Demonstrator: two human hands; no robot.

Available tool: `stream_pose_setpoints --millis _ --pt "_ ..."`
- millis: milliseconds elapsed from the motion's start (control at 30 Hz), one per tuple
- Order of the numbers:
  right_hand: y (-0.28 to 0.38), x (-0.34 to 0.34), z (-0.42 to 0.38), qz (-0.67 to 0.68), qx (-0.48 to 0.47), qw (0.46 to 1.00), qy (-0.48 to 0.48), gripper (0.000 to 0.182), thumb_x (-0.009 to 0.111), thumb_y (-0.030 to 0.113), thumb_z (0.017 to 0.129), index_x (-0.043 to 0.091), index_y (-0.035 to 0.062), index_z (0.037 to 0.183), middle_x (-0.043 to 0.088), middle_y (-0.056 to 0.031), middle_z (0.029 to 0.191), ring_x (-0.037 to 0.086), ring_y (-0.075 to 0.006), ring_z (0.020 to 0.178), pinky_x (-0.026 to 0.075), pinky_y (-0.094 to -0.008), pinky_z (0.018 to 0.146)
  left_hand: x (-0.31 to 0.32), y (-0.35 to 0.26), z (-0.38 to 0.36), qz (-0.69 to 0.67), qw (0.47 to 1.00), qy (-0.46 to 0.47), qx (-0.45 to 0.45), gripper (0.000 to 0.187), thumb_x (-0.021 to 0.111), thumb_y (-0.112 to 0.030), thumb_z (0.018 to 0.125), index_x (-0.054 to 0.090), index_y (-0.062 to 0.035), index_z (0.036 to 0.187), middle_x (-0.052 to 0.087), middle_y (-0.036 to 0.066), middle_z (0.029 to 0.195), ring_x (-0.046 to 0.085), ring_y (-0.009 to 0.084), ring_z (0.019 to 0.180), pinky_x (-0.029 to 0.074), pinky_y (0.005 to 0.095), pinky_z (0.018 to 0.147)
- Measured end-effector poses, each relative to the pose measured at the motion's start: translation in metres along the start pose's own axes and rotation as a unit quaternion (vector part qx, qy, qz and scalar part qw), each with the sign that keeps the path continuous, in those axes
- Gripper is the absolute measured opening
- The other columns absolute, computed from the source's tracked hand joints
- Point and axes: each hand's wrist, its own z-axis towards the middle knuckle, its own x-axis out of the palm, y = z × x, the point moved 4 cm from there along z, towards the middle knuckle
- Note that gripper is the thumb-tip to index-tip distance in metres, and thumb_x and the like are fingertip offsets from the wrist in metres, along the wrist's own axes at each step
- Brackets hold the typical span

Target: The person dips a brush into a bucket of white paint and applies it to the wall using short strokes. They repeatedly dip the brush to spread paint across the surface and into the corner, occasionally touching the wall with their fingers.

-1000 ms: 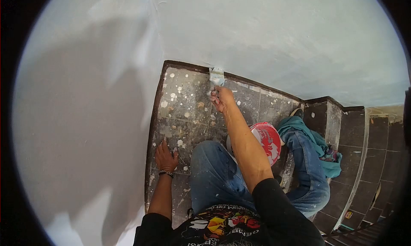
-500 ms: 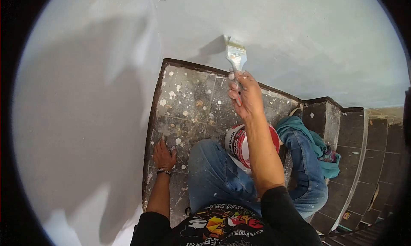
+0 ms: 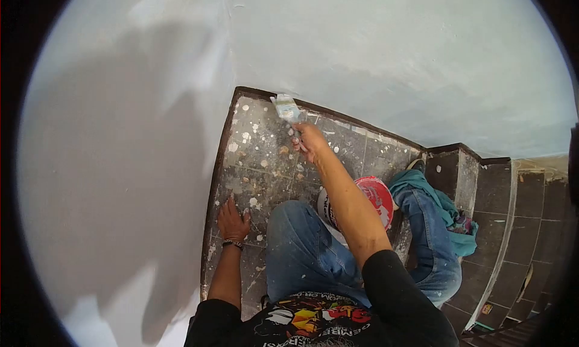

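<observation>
My right hand [image 3: 309, 143] is closed around the handle of a paintbrush [image 3: 286, 107]. The brush's pale, paint-coated bristle end points away from me and overlaps the dark baseboard [image 3: 338, 114] at the foot of the far wall [image 3: 386, 51]. My left hand [image 3: 233, 221] lies flat on the paint-spattered tile floor [image 3: 271, 145], fingers spread, close to the left wall's baseboard. Between my legs stands a red and white paint bucket [image 3: 377, 197], partly hidden by my right forearm.
Dark tiled steps [image 3: 491, 220] go down on the right. A teal cloth [image 3: 443, 202] drapes over my right lower leg. The left wall [image 3: 120, 184] carries a large shadow and meets the far wall in a corner.
My right hand has moved down and to the left, taking the paintbrush from the wall surface to the baseboard. My left hand has stayed in place.
</observation>
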Motion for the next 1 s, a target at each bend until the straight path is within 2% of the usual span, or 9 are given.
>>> stream_pose_setpoints --millis 67,167,267,367,533,667,767,833,1000 --pt "0.001 -0.005 0.008 -0.003 -0.005 1.0 -0.031 0.012 0.049 0.014 0.091 0.053 0.0034 0.092 0.053 -0.0038 0.072 0.043 -0.0109 0.048 0.033 -0.0251 0.041 0.005 0.001 -0.002 0.003 1.0 -0.008 0.004 0.072 0.062 -0.033 0.08 0.034 0.0004 0.137 0.049 0.02 0.118 0.047 0.0373 0.11 0.039 0.0475 0.094" --pt "0.002 -0.007 0.017 0.003 -0.003 1.0 0.002 0.009 0.05 0.012 0.089 0.052 0.0033 0.088 0.052 -0.0043 0.068 0.043 -0.0112 0.047 0.032 -0.0254 0.038 0.007 0.003 -0.003 0.002 1.0 -0.01 0.003 0.072 0.062 -0.034 0.08 0.034 0.001 0.136 0.048 0.021 0.119 0.047 0.0378 0.111 0.038 0.0479 0.095" --pt "0.001 -0.006 0.02 -0.024 0.0 1.0 -0.02 0.011 0.049 0.013 0.089 0.054 0.0036 0.086 0.053 -0.0032 0.069 0.043 -0.0107 0.048 0.032 -0.0257 0.041 0.007 0.003 -0.003 0.003 1.0 -0.011 0.003 0.072 0.061 -0.035 0.08 0.034 0.0013 0.136 0.048 0.021 0.121 0.046 0.0383 0.112 0.037 0.0481 0.096" --pt "0.001 -0.006 0.026 -0.017 0.0 1.0 -0.015 0.01 0.049 0.013 0.089 0.053 0.0038 0.088 0.053 -0.0032 0.068 0.043 -0.0105 0.048 0.032 -0.0255 0.041 0.015 0.007 -0.005 0.011 1.0 -0.024 0.003 0.072 0.061 -0.036 0.08 0.035 0.0015 0.136 0.047 0.021 0.122 0.046 0.0382 0.113 0.037 0.048 0.096" --pt "-0.001 -0.009 0.028 -0.004 -0.011 1.0 -0.027 0.009 0.048 0.013 0.09 0.05 0.004 0.092 0.052 -0.0032 0.069 0.043 -0.0104 0.048 0.032 -0.0252 0.041 0.001 0.0 -0.002 -0.005 1.0 0.018 -0.007 0.071 0.06 -0.036 0.081 0.035 0.0018 0.136 0.048 0.021 0.119 0.047 0.0365 0.11 0.039 0.0467 0.095" --pt "-0.005 -0.015 0.027 0.02 -0.035 0.998 -0.04 0.009 0.047 0.013 0.091 0.049 0.0042 0.093 0.052 -0.0034 0.069 0.043 -0.0105 0.047 0.032 -0.0256 0.04 0.007 0.003 -0.003 0.021 1.0 -0.007 0.005 0.07 0.059 -0.036 0.082 0.035 0.0017 0.135 0.048 0.02 0.116 0.047 0.0359 0.109 0.039 0.0465 0.094" --pt "-0.011 -0.026 0.025 0.06 -0.017 0.995 -0.077 0.01 0.047 0.014 0.091 0.051 0.0043 0.091 0.052 -0.003 0.069 0.042 -0.0103 0.047 0.032 -0.0255 0.039 0.009 0.003 -0.003 0.022 1.0 -0.013 0.003 0.069 0.059 -0.036 0.081 0.036 0.0018 0.135 0.048 0.021 0.117 0.047 0.0367 0.109 0.039 0.0473 0.094" --pt "-0.013 -0.033 0.027 0.068 -0.017 0.994 -0.078 0.012 0.046 0.014 0.091 0.051 0.0045 0.085 0.052 -0.0036 0.067 0.042 -0.0102 0.046 0.033 -0.0249 0.039 0.011 0.004 -0.003 0.053 0.998 -0.04 0.02 0.069 0.059 -0.036 0.081 0.036 0.0019 0.135 0.048 0.021 0.117 0.047 0.0372 0.11 0.039 0.0477 0.094" --pt "-0.009 -0.045 0.02 0.087 -0.014 0.993 -0.078 0.015 0.046 0.015 0.091 0.051 0.0052 0.082 0.05 -0.0026 0.064 0.041 -0.0095 0.046 0.032 -0.0237 0.039 0.0 -0.002 -0.001 -0.004 1.0 0.015 -0.014 0.07 0.06 -0.035 0.082 0.035 0.0014 0.136 0.047 0.022 0.121 0.045 0.038 0.113 0.037 0.0475 0.097"
